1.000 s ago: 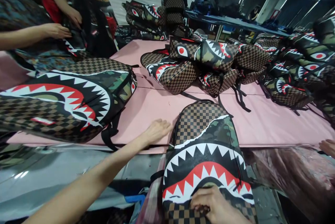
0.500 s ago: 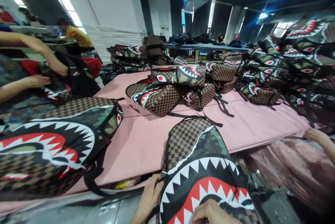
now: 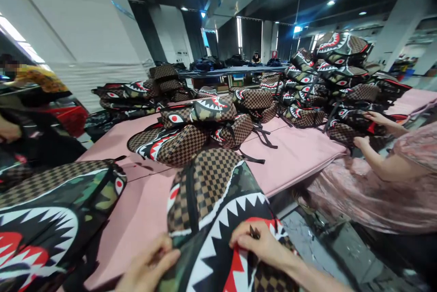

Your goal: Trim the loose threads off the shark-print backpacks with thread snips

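Since the earlier frames, the near backpack (image 3: 211, 192) is being turned so that the red eye on its left side is being exposed, and the right hand (image 3: 251, 237) is being brought higher over the printed mouth. The backpack is being held tilted at the near middle, in front of the pink table (image 3: 290, 164). By the right hand's curled fingers a small dark object (image 3: 254, 232) is being gripped, while the hand is being rested on the bag's front. The left hand (image 3: 150, 260) is being held partly closed at the bag's left side; whether any fabric is being pinched cannot be told. At the near left, a second backpack (image 3: 41, 219) is being supported by the table. Farther off, a backpack pile (image 3: 184, 139) is being borne there too. At the right, a dark bag (image 3: 353, 124) is being handled by another person's hands (image 3: 377, 119).
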`<action>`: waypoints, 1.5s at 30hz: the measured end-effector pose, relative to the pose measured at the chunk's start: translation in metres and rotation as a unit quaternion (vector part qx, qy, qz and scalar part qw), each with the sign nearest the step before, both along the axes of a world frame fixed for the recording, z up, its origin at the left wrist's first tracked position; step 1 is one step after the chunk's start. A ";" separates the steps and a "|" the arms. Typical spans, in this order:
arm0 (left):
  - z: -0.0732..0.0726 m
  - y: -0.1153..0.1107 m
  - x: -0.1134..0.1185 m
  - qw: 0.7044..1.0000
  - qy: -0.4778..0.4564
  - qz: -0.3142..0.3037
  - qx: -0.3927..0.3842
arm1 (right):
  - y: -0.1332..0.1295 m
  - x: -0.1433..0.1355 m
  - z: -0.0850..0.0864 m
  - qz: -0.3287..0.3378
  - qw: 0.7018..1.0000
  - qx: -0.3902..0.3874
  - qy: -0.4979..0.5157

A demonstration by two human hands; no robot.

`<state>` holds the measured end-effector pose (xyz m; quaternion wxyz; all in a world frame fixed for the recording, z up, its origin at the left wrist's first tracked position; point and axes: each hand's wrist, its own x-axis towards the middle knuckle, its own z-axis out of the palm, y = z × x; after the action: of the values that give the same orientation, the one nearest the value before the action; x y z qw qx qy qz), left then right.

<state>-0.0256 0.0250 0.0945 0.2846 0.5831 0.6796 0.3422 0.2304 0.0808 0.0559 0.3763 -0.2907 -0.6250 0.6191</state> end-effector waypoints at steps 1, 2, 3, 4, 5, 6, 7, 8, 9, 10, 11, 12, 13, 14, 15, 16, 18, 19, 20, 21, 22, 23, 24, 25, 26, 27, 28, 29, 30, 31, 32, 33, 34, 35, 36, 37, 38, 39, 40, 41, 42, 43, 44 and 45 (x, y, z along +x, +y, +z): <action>0.025 0.006 0.005 0.999 0.030 -0.018 0.005 | 0.009 -0.004 0.022 -0.008 0.998 0.064 0.010; 0.048 0.015 0.013 0.997 0.066 -0.025 0.008 | 0.018 -0.010 0.042 -0.013 0.991 0.129 0.017; 0.066 0.024 0.022 0.994 0.105 -0.028 0.020 | 0.027 -0.015 0.059 -0.004 0.982 0.189 0.018; 0.077 0.034 0.032 0.989 0.138 -0.057 0.024 | 0.035 -0.020 0.070 0.004 0.971 0.238 0.003; 0.082 0.044 0.041 0.983 0.165 -0.083 0.022 | 0.042 -0.024 0.077 0.006 0.961 0.275 -0.034; 0.081 0.053 0.049 0.976 0.184 -0.115 0.011 | 0.048 -0.027 0.079 0.014 0.949 0.299 -0.097; 0.075 0.061 0.054 0.969 0.195 -0.151 -0.009 | 0.052 -0.028 0.076 0.022 0.934 0.314 -0.167; 0.066 0.069 0.056 0.962 0.200 -0.186 -0.030 | 0.054 -0.027 0.071 0.029 0.918 0.320 -0.233; 0.056 0.076 0.054 0.954 0.202 -0.217 -0.049 | 0.056 -0.025 0.066 0.040 0.901 0.322 -0.287; 0.046 0.083 0.050 0.945 0.205 -0.248 -0.061 | 0.056 -0.023 0.061 0.052 0.888 0.324 -0.322; 0.038 0.089 0.044 0.936 0.210 -0.276 -0.061 | 0.056 -0.020 0.058 0.067 0.878 0.328 -0.343; 0.034 0.094 0.039 0.926 0.222 -0.300 -0.052 | 0.056 -0.017 0.058 0.083 0.871 0.331 -0.355; 0.033 0.097 0.035 0.916 0.242 -0.319 -0.040 | 0.057 -0.016 0.061 0.106 0.864 0.331 -0.364; 0.036 0.100 0.032 0.902 0.266 -0.338 -0.034 | 0.058 -0.015 0.066 0.138 0.856 0.329 -0.373; 0.041 0.101 0.032 0.887 0.291 -0.358 -0.036 | 0.061 -0.015 0.073 0.174 0.848 0.323 -0.383; 0.048 0.102 0.033 0.870 0.312 -0.379 -0.046 | 0.065 -0.016 0.079 0.213 0.839 0.316 -0.389; 0.062 0.106 0.039 0.844 0.323 -0.419 -0.092 | 0.074 -0.021 0.090 0.292 0.820 0.302 -0.389; 0.067 0.109 0.042 0.838 0.321 -0.427 -0.110 | 0.078 -0.024 0.093 0.326 0.813 0.299 -0.379; 0.070 0.112 0.044 0.840 0.322 -0.419 -0.126 | 0.080 -0.026 0.095 0.350 0.810 0.296 -0.366; 0.071 0.115 0.046 0.841 0.321 -0.412 -0.142 | 0.081 -0.027 0.095 0.360 0.814 0.293 -0.350; 0.069 0.117 0.047 0.843 0.317 -0.407 -0.152 | 0.080 -0.028 0.093 0.358 0.823 0.289 -0.332; 0.066 0.119 0.047 0.844 0.315 -0.403 -0.159 | 0.078 -0.027 0.090 0.346 0.838 0.282 -0.315; 0.061 0.119 0.048 0.845 0.317 -0.401 -0.158 | 0.075 -0.026 0.087 0.330 0.856 0.267 -0.294; 0.055 0.118 0.049 0.848 0.324 -0.392 -0.148 | 0.072 -0.025 0.083 0.315 0.878 0.246 -0.265; 0.049 0.117 0.050 0.852 0.335 -0.379 -0.134 | 0.069 -0.024 0.079 0.305 0.898 0.218 -0.229; 0.044 0.115 0.050 0.856 0.349 -0.362 -0.119 | 0.066 -0.024 0.075 0.300 0.916 0.187 -0.190; 0.039 0.113 0.051 0.859 0.366 -0.344 -0.101 | 0.065 -0.023 0.072 0.298 0.928 0.162 -0.156; 0.036 0.110 0.051 0.860 0.383 -0.327 -0.082 | 0.064 -0.023 0.069 0.297 0.934 0.148 -0.133; 0.034 0.108 0.051 0.859 0.398 -0.314 -0.066 | 0.064 -0.022 0.068 0.296 0.935 0.148 -0.124; 0.034 0.105 0.050 0.859 0.409 -0.304 -0.053 | 0.065 -0.021 0.067 0.292 0.934 0.160 -0.130; 0.036 0.101 0.049 0.860 0.412 -0.297 -0.039 | 0.065 -0.020 0.067 0.289 0.930 0.179 -0.143; 0.040 0.096 0.047 0.868 0.401 -0.294 -0.025 | 0.066 -0.019 0.068 0.284 0.925 0.199 -0.157; 0.044 0.091 0.046 0.881 0.371 -0.293 -0.016 | 0.066 -0.017 0.069 0.278 0.920 0.217 -0.169; 0.050 0.084 0.044 0.896 0.330 -0.297 -0.014 | 0.066 -0.016 0.071 0.273 0.916 0.231 -0.179; 0.056 0.075 0.043 0.908 0.290 -0.303 -0.022 | 0.067 -0.015 0.074 0.272 0.912 0.241 -0.188; 0.061 0.066 0.041 0.915 0.263 -0.304 -0.037 | 0.067 -0.015 0.076 0.277 0.907 0.249 -0.197; 0.066 0.056 0.040 0.920 0.251 -0.296 -0.058 | 0.068 -0.015 0.079 0.285 0.900 0.257 -0.205; 0.069 0.046 0.038 0.922 0.252 -0.281 -0.080 | 0.069 -0.017 0.082 0.296 0.892 0.265 -0.215; 0.072 0.037 0.035 0.923 0.255 -0.270 -0.099 | 0.069 -0.019 0.086 0.306 0.883 0.273 -0.229; 0.073 0.028 0.032 0.924 0.254 -0.263 -0.111 | 0.070 -0.021 0.089 0.312 0.873 0.283 -0.245; 0.074 0.020 0.029 0.927 0.248 -0.258 -0.113 | 0.070 -0.024 0.093 0.313 0.864 0.293 -0.264; 0.073 0.013 0.026 0.931 0.242 -0.254 -0.104 | 0.069 -0.027 0.096 0.309 0.856 0.301 -0.284; 0.071 0.007 0.023 0.934 0.243 -0.246 -0.086 | 0.067 -0.029 0.099 0.301 0.850 0.309 -0.303; 0.068 0.000 0.022 0.938 0.256 -0.228 -0.059 | 0.063 -0.031 0.101 0.292 0.844 0.319 -0.318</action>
<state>-0.0033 0.0253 0.1630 0.2060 0.7723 0.5972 0.0666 0.1996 0.1435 0.1573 0.0307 -0.1400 -0.9292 0.3407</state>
